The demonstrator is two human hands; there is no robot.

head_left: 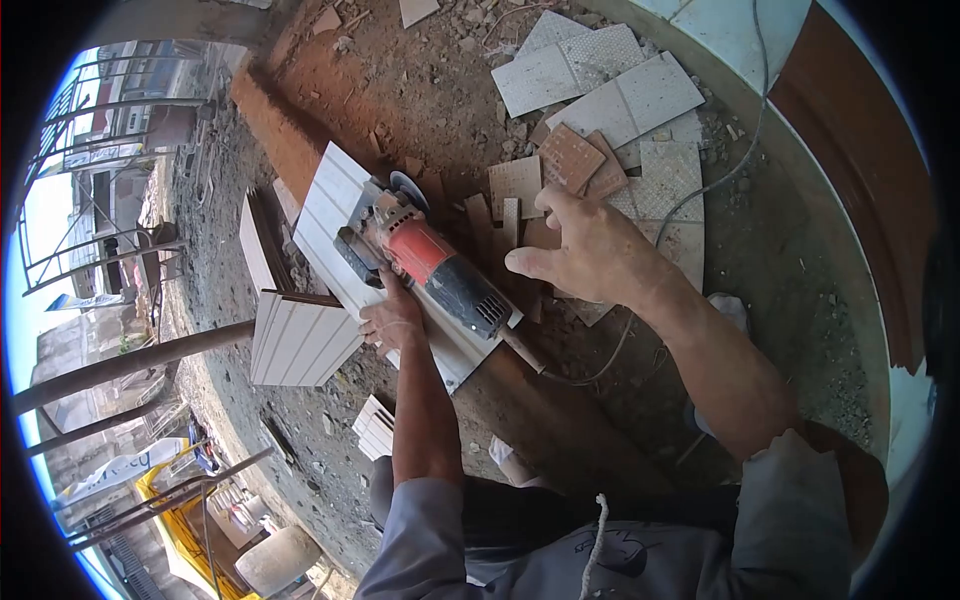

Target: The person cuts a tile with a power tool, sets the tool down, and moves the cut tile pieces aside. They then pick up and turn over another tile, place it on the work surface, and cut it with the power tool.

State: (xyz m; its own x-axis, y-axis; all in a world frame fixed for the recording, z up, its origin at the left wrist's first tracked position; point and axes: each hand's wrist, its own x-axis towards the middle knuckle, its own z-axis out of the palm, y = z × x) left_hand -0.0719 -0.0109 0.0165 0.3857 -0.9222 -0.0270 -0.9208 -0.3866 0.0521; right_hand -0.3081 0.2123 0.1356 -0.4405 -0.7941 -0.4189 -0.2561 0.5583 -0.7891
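- Lying on its side, the grinder (440,265) rested on a white ribbed panel (325,215), its red-and-black body slanting away from the person.
- The disc (408,190) sat at the far end, and the black handle (358,257) stuck out on the left.
- The left hand (393,318) was low beside the grinder, its forearm reaching almost straight ahead; one digit stretched toward the base of the handle, while the others bent over the panel's left edge. Whether they had a grip on anything, I could not tell.
- The right hand (595,250) hung in the air to the right of the grinder, forearm slanting in from the lower right. Its thumb and forefinger stood well apart, the remaining fingers were mostly hidden, and nothing showed in its grasp.
- From the grinder's rear, the cord (585,382) curved right, passed behind the right arm and ran up beside a brown surface (850,170).
- Beneath the panel lay an orange-brown beam (275,125).
- More ribbed boards (300,340) leaned and lay to the left, near the panel.
- Pale tiles (650,95) overlapped on the dirt beyond the right hand, with a brown tile (572,157) among them.
- Farther out at the left stood metal poles (130,365); below them, a pale, rounded drum (275,560) lay near something yellow (170,530). The drum's contents were too small to tell.
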